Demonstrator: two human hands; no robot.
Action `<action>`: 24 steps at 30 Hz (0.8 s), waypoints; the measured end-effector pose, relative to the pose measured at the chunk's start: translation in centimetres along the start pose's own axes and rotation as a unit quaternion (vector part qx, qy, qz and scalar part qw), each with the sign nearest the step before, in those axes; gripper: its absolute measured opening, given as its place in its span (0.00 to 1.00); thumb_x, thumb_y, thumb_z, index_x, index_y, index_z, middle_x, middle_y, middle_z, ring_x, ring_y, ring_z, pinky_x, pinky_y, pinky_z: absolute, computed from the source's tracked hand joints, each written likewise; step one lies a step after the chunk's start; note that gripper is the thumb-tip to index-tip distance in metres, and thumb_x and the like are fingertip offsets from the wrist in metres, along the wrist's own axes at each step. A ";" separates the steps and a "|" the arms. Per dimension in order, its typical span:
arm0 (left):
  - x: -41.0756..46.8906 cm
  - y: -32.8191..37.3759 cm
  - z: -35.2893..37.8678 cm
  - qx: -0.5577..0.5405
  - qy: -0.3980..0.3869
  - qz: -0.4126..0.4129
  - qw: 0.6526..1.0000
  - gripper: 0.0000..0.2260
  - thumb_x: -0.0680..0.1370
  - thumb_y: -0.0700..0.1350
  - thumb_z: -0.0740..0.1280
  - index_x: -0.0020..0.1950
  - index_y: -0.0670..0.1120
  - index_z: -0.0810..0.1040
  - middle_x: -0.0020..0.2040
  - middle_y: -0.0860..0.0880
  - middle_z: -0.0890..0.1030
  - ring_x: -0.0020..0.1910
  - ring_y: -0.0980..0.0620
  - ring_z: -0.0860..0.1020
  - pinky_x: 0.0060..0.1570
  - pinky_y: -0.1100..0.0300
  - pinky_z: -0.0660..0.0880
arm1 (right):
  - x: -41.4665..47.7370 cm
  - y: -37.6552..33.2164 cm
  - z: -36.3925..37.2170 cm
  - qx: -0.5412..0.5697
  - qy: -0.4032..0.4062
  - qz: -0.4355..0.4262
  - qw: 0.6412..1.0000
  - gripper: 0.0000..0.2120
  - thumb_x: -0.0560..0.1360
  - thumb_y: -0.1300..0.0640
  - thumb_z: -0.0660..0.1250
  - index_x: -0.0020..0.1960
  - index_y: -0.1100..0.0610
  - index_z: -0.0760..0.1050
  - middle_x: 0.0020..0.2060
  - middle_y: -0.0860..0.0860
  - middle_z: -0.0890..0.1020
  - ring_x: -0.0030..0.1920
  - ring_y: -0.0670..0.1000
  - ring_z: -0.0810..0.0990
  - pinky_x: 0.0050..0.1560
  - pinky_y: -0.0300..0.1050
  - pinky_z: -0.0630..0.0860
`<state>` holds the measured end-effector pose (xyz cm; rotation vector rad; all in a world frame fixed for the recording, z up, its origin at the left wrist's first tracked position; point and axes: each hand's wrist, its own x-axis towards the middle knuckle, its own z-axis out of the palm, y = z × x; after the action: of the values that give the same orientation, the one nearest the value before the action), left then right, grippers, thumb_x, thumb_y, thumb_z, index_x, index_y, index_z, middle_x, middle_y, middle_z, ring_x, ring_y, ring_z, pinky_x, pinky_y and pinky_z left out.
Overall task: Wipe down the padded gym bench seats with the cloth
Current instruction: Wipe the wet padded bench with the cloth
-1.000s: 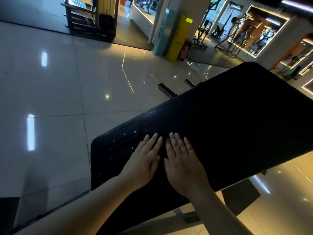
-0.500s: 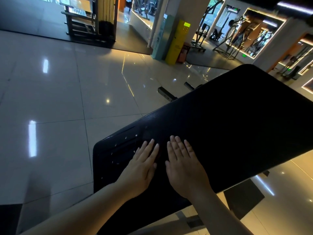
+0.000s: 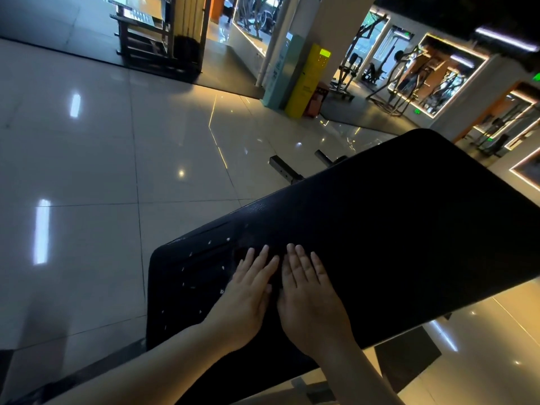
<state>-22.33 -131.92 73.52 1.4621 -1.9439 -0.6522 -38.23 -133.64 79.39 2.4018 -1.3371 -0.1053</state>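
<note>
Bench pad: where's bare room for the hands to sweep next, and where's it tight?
Free: the broad stretch of bench pad past the left hand and right hand, out to its far right end; also a narrower strip left of the left hand, dotted with white specks. Tight: the gap between the two hands, nearly touching.

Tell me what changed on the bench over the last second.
Nothing clear: the left hand and right hand lie flat, side by side, on the black bench pad as before. Nothing gripped or let go; only the view shifts slightly.
</note>
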 end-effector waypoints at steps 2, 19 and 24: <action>-1.0 -1.6 -0.3 0.053 -0.019 0.014 0.998 0.25 0.85 0.55 0.48 0.79 0.61 0.40 0.78 0.61 0.32 0.75 0.61 0.28 0.74 0.58 0.33 | 0.0 0.0 0.2 0.001 -0.008 0.007 1.000 0.29 0.83 0.49 0.48 0.78 0.64 0.59 0.79 0.62 0.57 0.80 0.59 0.54 0.77 0.61 0.59; 1.8 -3.5 -1.0 0.086 0.005 0.015 0.996 0.27 0.84 0.59 0.45 0.80 0.58 0.38 0.80 0.57 0.34 0.76 0.59 0.29 0.76 0.57 0.35 | 0.4 -0.1 0.2 -0.002 -0.005 0.009 1.000 0.29 0.83 0.48 0.52 0.79 0.62 0.58 0.79 0.61 0.57 0.80 0.58 0.54 0.77 0.61 0.58; 4.3 -2.0 -0.4 0.058 0.046 -0.034 0.997 0.27 0.82 0.59 0.40 0.80 0.54 0.41 0.79 0.55 0.36 0.77 0.57 0.30 0.77 0.55 0.34 | 0.2 -0.1 0.3 -0.005 -0.003 0.008 1.000 0.29 0.83 0.48 0.52 0.79 0.63 0.58 0.79 0.61 0.57 0.80 0.58 0.54 0.77 0.62 0.59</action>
<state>-21.63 -136.55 73.15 1.6057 -1.8955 -0.4985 -38.12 -133.79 79.13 2.3837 -1.3540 -0.1146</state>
